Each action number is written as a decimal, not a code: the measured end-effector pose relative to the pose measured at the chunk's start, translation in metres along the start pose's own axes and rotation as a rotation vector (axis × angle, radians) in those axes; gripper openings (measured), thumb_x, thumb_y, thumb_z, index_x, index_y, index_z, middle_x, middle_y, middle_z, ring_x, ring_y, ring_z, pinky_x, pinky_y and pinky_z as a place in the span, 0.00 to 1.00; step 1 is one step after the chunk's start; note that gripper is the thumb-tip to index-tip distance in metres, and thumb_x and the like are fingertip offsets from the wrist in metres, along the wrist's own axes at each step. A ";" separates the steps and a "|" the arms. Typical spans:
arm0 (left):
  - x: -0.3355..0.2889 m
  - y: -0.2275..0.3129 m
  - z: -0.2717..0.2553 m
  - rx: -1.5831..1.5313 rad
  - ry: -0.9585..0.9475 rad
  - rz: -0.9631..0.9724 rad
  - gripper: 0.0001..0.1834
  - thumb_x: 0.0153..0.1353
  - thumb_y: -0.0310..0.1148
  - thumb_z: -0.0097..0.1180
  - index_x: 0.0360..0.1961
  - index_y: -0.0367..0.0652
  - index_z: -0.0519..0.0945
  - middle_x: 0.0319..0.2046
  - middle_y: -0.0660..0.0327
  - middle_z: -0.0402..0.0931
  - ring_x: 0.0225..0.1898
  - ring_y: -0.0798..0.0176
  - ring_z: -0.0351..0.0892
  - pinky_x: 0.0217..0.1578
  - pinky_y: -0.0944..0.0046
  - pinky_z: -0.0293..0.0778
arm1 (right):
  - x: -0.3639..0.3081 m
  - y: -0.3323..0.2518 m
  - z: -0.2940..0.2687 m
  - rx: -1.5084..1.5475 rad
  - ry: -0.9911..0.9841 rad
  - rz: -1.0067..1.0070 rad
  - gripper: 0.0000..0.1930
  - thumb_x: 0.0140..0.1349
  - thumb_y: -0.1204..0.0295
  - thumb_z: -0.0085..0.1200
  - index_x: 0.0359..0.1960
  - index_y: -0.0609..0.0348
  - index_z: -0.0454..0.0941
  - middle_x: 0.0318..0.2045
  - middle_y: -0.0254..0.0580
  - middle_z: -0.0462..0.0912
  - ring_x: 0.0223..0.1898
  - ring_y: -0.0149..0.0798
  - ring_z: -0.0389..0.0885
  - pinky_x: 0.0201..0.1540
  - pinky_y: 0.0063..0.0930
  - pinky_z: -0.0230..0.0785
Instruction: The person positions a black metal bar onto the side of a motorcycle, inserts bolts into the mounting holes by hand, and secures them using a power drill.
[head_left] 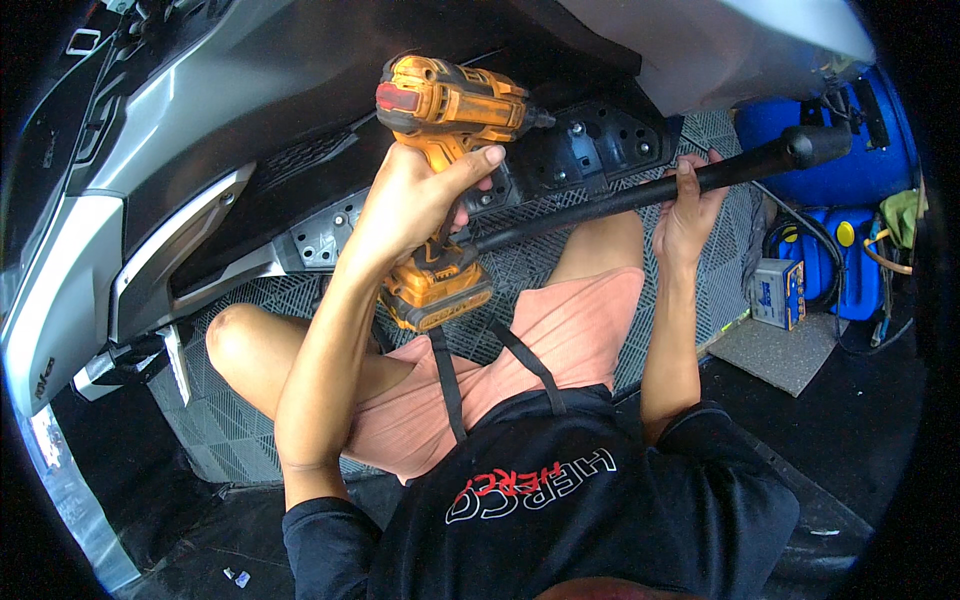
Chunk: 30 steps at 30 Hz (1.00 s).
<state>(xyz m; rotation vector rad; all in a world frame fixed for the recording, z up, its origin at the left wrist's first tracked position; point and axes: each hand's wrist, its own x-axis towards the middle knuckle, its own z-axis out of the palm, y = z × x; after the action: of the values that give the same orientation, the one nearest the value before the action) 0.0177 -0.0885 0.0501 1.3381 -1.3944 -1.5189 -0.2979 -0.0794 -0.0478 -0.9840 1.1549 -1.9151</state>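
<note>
My left hand [408, 198] is wrapped round the grip of a yellow-and-black cordless impact driver [460, 108], its battery pack low beneath my wrist. The tip of the driver points right, close to a dark perforated bracket [625, 140] fixed along the underside of a vehicle. Bolt heads show on that bracket; whether the tip touches one I cannot tell. With my right hand [686, 212] I grip a long black tubular bar [590, 206], thumb over it. The bar slants from behind the driver up to a thicker end at the right. Its left end is hidden.
Silver vehicle bodywork [190, 130] with a side step [190, 225] fills the left and top. To the right stand a blue drum [820, 170], a blue jug [855, 260], a grey battery [777, 293] and a loose dark cable. A patterned grey mat [215, 430] lies beneath my legs.
</note>
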 end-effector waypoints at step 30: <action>-0.007 -0.011 0.019 -0.295 0.005 -0.062 0.18 0.65 0.41 0.60 0.47 0.37 0.78 0.30 0.61 0.81 0.15 0.73 0.72 0.16 0.72 0.71 | -0.002 0.005 0.003 -0.019 0.034 0.007 0.31 0.67 0.78 0.56 0.67 0.60 0.53 0.42 0.35 0.73 0.41 0.26 0.70 0.44 0.19 0.65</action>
<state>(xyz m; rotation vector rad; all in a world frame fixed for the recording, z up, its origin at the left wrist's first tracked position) 0.0033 -0.0741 0.0397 1.2094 -1.0832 -1.6853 -0.2935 -0.0803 -0.0524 -0.9591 1.1968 -1.9254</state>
